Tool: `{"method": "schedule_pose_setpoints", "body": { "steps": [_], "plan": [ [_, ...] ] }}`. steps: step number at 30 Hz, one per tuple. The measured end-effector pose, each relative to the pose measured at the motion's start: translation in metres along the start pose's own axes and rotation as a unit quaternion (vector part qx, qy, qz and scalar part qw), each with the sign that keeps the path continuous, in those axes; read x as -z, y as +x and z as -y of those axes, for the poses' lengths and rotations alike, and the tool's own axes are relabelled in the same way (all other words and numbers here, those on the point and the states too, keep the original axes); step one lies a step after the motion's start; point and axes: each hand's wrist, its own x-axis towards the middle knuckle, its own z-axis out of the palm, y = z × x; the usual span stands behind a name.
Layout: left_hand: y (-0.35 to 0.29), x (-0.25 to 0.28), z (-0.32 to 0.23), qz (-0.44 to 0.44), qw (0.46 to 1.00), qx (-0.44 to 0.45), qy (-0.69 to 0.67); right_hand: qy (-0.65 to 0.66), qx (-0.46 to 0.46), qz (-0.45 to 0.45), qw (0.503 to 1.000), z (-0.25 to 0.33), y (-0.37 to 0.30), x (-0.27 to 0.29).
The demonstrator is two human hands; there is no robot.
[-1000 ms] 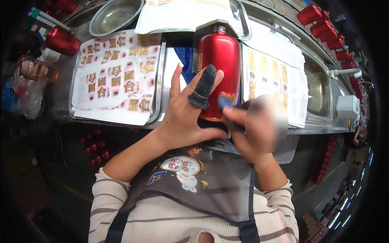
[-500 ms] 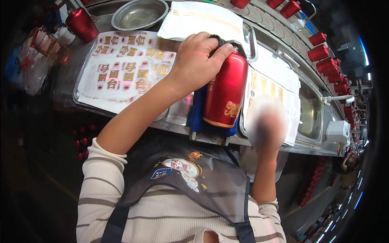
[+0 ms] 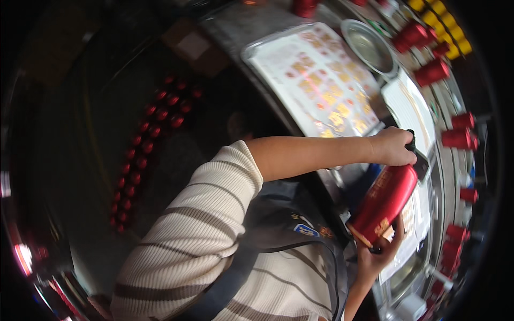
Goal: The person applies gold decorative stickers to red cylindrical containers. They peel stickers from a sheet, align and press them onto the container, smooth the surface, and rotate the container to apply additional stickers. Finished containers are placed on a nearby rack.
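Note:
A glossy red bottle (image 3: 388,198) with gold markings lies slanted across the front of the bench, its base toward me. My left hand (image 3: 395,147) is closed around its neck end, with a black band or cover on a finger. At the base, my right hand (image 3: 375,259) has its fingers against the lower side; something small and dark shows at its fingers. Blue cloth (image 3: 367,182) lies beside the bottle. Left of my left hand is a tray (image 3: 250,52) with sheets of gold and red stickers (image 3: 316,75), blurred by motion.
A round metal bowl (image 3: 369,48) stands beyond the tray, next to a white stack of sheets (image 3: 409,104). More red bottles (image 3: 431,72) line the conveyor at the right. Rows of red bottles (image 3: 152,131) stand low down at the left. A sink (image 3: 401,278) is at the lower right.
My view has swung to the left, so the bench now appears at the right and tilted. My right hand has come to the bottle's base; my left hand remains on its neck.

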Motion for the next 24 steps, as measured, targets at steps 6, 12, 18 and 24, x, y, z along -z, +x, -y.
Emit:
{"method": "schedule_pose_setpoints", "body": {
  "steps": [6, 12, 18, 24],
  "plan": [
    [-0.176, 0.177, -0.007, -0.112, 0.986, -0.008, -0.12, -0.203, 0.414, 0.188, 0.867, 0.041, 0.075, -0.054],
    [-0.395, 0.199, -0.019, -0.468, 0.86, 0.065, 0.193, -0.248, 0.461, 0.292, 0.8, 0.105, 0.109, -0.151],
    [-0.492, 0.23, 0.202, -0.543, 0.566, 0.254, 0.566, -0.201, 0.32, 0.198, 0.904, 0.086, 0.118, -0.118],
    [-0.566, 0.284, 0.334, -0.559, 0.477, 0.436, 0.519, -0.185, 0.098, 0.063, 0.976, 0.013, 0.119, 0.007]
  ]
}}
